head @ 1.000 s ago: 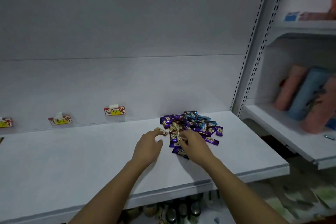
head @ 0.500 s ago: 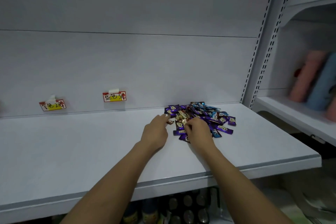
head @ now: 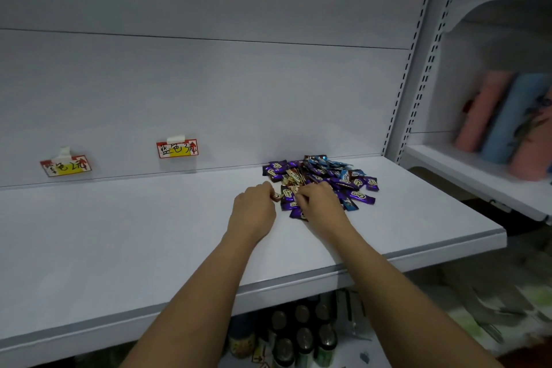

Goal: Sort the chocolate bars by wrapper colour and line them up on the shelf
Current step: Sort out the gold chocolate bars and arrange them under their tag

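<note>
Choc bars (head: 325, 181) piled on shelf (head: 119, 248) | L grip (head: 254, 206) pinches one | R grip (head: 321, 203) curled in pile | tags (head: 177, 149) behind

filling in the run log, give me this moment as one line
stage: sorting barely begun | left hand: pinches brown bar | right hand: fingers curled in pile | shelf: no rows yet

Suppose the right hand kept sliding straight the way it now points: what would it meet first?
Most likely the pile of bars: the right hand points up-left into its near edge, fingers already among the wrappers.
</note>
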Tool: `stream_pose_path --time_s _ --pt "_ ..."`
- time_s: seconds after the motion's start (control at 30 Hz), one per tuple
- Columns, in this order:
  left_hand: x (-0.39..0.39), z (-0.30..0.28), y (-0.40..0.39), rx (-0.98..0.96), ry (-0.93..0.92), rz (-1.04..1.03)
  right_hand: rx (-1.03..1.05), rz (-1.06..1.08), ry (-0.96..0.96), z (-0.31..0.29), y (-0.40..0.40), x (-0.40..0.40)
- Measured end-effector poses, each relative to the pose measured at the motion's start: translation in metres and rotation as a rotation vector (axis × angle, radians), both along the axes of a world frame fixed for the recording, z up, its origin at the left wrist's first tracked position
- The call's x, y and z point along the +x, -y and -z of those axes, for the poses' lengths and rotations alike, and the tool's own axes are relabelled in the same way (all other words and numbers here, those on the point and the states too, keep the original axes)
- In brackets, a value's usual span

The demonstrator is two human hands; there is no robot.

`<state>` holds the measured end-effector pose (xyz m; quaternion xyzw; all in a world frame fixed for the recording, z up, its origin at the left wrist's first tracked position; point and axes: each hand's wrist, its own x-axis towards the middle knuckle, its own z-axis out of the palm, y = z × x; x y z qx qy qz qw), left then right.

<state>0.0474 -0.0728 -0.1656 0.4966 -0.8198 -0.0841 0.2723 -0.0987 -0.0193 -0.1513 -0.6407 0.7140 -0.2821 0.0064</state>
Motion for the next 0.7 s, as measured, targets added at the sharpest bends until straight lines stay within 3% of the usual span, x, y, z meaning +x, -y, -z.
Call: stream_pose_path --time_s 0.23,0.33,0.4,0.47,0.57,0.7 --pt "0.002 0.000 -0.001 0.023 0.088 -0.031 -0.037 -0.036 -0.010 0.001 -0.001 -0.002" --pt "0.003 -0.007 -0.007 0.070 0.026 -0.078 -0.057 -0.050 0.093 -0.004 -0.002 -0.003" --pt "0.004 -0.010 -0.011 0.104 -0.075 -0.105 -0.017 -0.056 0.171 -0.010 0.001 -0.009" --pt "0.007 -0.016 -0.014 0.133 -0.290 -0.123 0.044 -0.081 0.165 -0.020 0.007 -0.016" --pt "0.012 -0.026 -0.022 0.195 -0.580 -0.144 0.180 -0.183 -0.005 -0.036 0.020 -0.025" --pt "0.011 -0.039 -0.032 0.235 -0.732 -0.096 0.417 -0.282 -0.151 -0.044 0.042 -0.031"
